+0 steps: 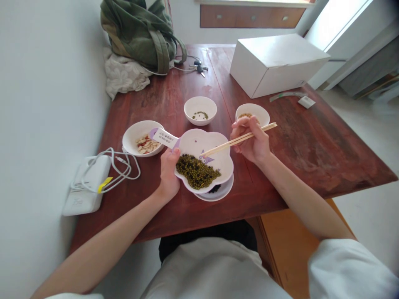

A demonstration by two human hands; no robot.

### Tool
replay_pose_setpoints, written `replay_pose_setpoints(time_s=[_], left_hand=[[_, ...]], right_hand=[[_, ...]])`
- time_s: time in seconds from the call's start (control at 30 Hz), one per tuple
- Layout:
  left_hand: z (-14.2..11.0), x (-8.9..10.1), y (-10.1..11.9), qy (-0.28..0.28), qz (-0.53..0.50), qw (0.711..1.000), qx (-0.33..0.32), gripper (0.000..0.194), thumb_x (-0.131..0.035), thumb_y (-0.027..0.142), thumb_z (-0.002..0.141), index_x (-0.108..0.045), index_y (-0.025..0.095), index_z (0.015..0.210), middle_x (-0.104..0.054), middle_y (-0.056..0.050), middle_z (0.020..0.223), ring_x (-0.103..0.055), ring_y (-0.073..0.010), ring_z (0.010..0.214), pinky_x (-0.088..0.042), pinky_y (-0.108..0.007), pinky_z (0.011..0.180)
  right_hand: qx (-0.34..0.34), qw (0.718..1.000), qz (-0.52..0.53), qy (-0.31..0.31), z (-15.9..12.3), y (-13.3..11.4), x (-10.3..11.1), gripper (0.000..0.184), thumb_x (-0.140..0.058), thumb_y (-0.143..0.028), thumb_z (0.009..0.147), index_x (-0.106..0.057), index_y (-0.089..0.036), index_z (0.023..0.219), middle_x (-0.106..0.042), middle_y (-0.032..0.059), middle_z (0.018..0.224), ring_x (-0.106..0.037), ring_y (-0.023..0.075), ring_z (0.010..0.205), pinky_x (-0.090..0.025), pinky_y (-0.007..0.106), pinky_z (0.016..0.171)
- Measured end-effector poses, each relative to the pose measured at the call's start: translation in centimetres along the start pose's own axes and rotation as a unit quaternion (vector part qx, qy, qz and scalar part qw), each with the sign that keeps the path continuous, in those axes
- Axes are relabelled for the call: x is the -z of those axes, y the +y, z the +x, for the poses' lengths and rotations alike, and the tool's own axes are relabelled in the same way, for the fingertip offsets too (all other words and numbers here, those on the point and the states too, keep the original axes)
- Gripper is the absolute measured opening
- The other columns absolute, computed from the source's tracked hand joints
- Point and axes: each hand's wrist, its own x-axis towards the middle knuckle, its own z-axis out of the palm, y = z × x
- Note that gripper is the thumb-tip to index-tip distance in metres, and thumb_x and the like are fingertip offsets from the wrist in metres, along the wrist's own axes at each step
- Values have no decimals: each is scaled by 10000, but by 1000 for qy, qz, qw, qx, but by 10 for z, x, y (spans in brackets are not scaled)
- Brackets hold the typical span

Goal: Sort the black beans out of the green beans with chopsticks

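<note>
My left hand (pixel 170 173) grips the left edge of a white scalloped bowl (pixel 215 143) with a purple cartoon print. Green beans mixed with some black ones (pixel 198 172) lie gathered along the bowl's near left side. A paper label (pixel 166 138) covers its handle. In my right hand (pixel 252 140) is a pair of chopsticks (pixel 241 140), their tips over the bowl near the print. Partly hidden under the scalloped bowl is another white bowl (pixel 227 190) with black beans (pixel 215 189). Beyond my right hand stands a bowl (pixel 263 113) of tan beans, partly covered by the fingers.
A bowl with a few green beans (pixel 200 109) stands farther back, and one with pale and reddish pieces (pixel 132 139) at left. A white device with cable (pixel 89 199), green bag (pixel 140 37), keys (pixel 199 68) and white box (pixel 277 62) surround them on the red-brown table (pixel 327 153).
</note>
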Motion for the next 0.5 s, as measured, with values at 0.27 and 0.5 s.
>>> replay_pose_setpoints(time_s=[0.27,0.5], left_hand=[[-5,-9,15,-62,-42,997,12,489,-857,658,879,-650,233,753,-545,24,662,-574,-182,705,-560,-315,718],[-6,-6,11,-50,-38,998,13,482,-868,624,882,-638,224,742,-575,16,679,-617,-199,766,-573,-332,769]], right_hand=[[187,970,-152,-23,-13,-7,0,608,-714,-748,989,-816,-272,626,-644,85,588,-628,232,592,-488,387,528],[265,932,-227,-102,-18,-13,-6,517,-657,-611,1083,-876,-313,722,-746,81,596,-682,267,648,-531,473,678]])
